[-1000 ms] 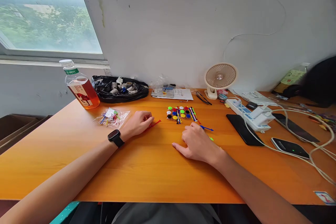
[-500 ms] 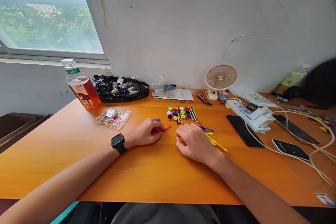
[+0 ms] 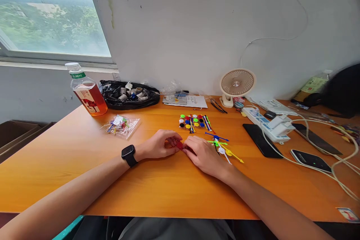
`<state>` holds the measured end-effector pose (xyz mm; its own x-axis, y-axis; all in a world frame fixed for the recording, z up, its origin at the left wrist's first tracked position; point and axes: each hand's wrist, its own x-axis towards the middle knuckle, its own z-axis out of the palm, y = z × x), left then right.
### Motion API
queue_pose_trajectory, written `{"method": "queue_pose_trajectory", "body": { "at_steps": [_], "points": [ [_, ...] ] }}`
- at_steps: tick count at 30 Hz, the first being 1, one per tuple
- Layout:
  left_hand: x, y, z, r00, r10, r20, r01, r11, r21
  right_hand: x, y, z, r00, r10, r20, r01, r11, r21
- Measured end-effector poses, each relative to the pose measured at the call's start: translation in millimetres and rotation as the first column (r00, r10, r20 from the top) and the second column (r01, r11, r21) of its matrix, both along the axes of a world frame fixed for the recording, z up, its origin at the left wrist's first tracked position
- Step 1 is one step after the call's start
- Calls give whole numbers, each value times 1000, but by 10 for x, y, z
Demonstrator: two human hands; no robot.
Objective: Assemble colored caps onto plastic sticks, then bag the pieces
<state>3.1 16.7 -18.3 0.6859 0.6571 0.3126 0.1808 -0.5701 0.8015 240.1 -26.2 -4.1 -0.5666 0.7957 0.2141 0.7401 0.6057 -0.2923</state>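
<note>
Between my two hands is a small red plastic spinner piece point(image 3: 179, 145), partly hidden by the fingers. My left hand point(image 3: 161, 144), with a black watch on its wrist, pinches it from the left. My right hand point(image 3: 201, 152) closes its thumb and fingers on its right side. Just right of that hand lie several arrow spinners with round middles, among them a blue one point(image 3: 216, 136), a white one point(image 3: 222, 151) and a yellow one point(image 3: 230, 153). Beyond the hands, coloured round discs point(image 3: 188, 121) sit in rows beside bundled thin arrows point(image 3: 207, 123).
A clear bag of coloured pieces point(image 3: 120, 125) lies at left, near a tilted-looking tea bottle point(image 3: 90, 99). Behind are a black plastic bag point(image 3: 112, 101) and a small fan point(image 3: 237, 82). A power strip point(image 3: 264, 123), phones and loose cables point(image 3: 298, 161) fill the right side.
My right hand has moved left to meet my left hand at the red piece, uncovering more of the arrow spinners. My left hand has shifted slightly right and nearer.
</note>
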Motion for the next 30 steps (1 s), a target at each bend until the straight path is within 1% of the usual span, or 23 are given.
{"method": "queue_pose_trajectory", "body": {
  "at_steps": [3,6,10,12,18,22,26,30],
  "points": [
    [-12,5,-7,1000,-23,11,24,999,-23,-6,-16,-7,999,6,43,-7,999,33],
    [-19,13,-16,1000,-25,0,25,1000,-18,-18,-30,0,999,-7,38,7,1000,26],
    [-17,18,-6,999,3,-43,-1,999,42,-24,-24,25,998,-49,-32,48,998,-38],
    [-9,16,6,998,10,-59,-6,998,60,-20,-13,24,996,-53,-77,49,997,-53],
    [19,10,28,997,6,-78,1,997,80,-20,2,-37,977,30,-212,-52,994,-96],
    [26,11,27,996,15,-84,-5,992,124,-38,5,-50,969,48,-243,-76,991,-108],
    [30,10,33,995,28,-96,-15,991,132,-41,18,-39,967,23,-252,-49,994,-95],
    [34,6,47,994,37,-105,-22,990,143,-35,16,-24,965,-13,-263,-18,993,-117]
  ]
}}
